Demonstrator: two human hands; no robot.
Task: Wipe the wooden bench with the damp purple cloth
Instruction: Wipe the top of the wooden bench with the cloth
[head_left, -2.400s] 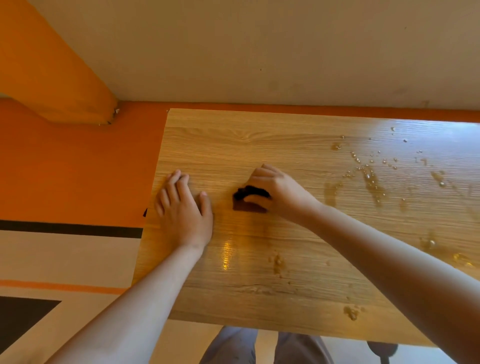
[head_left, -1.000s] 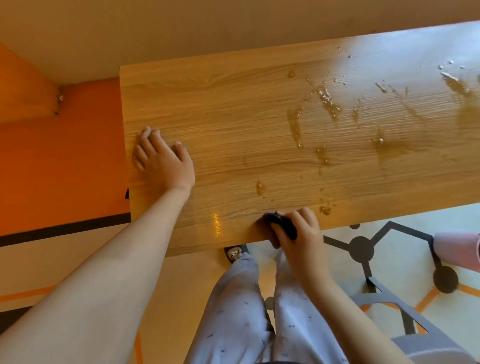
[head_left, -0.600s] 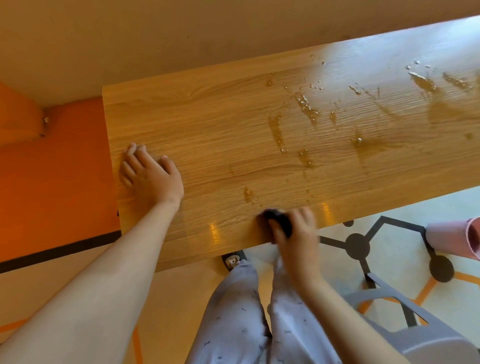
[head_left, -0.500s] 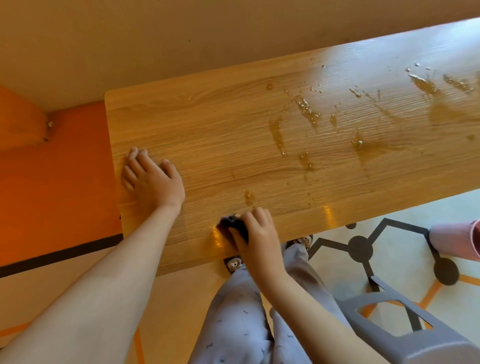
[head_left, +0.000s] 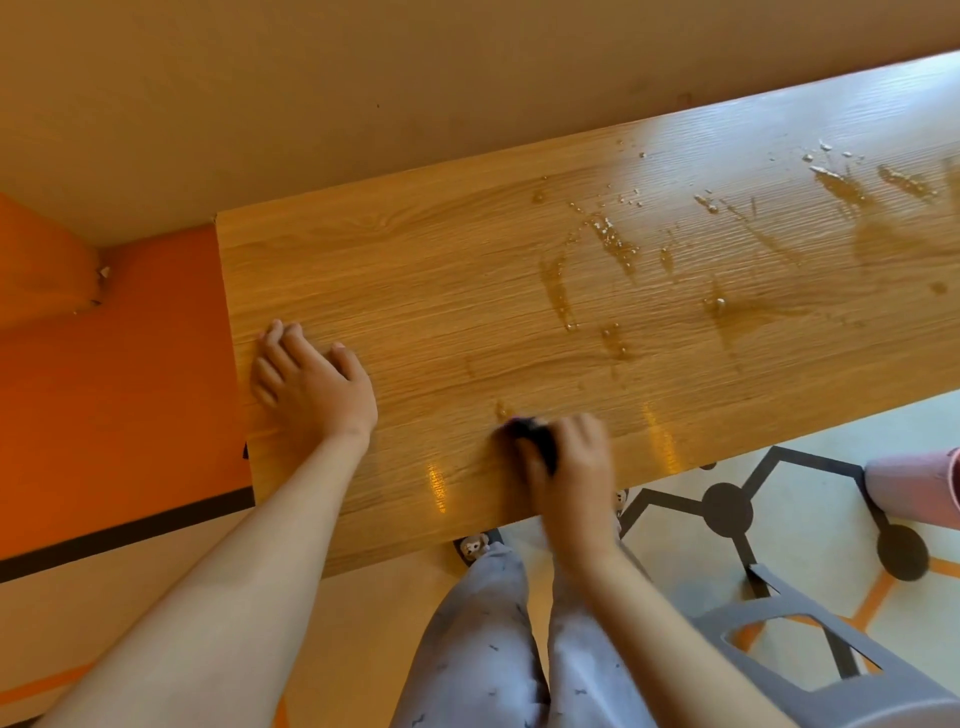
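Cloth (head_left: 532, 441) bunched in my right grip (head_left: 569, 467), near surface (head_left: 441, 291) front edge. Left grip (head_left: 311, 384) open, flat, bracing. Judgement: press firmly, sweep toward droplets (head_left: 613, 244) rightward.

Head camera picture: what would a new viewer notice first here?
First the long wooden bench, which crosses the picture, with wet streaks and drops on its right half. Then the right hand, near the front edge, closed on a dark cloth, and the left hand, flat at the bench's left end.
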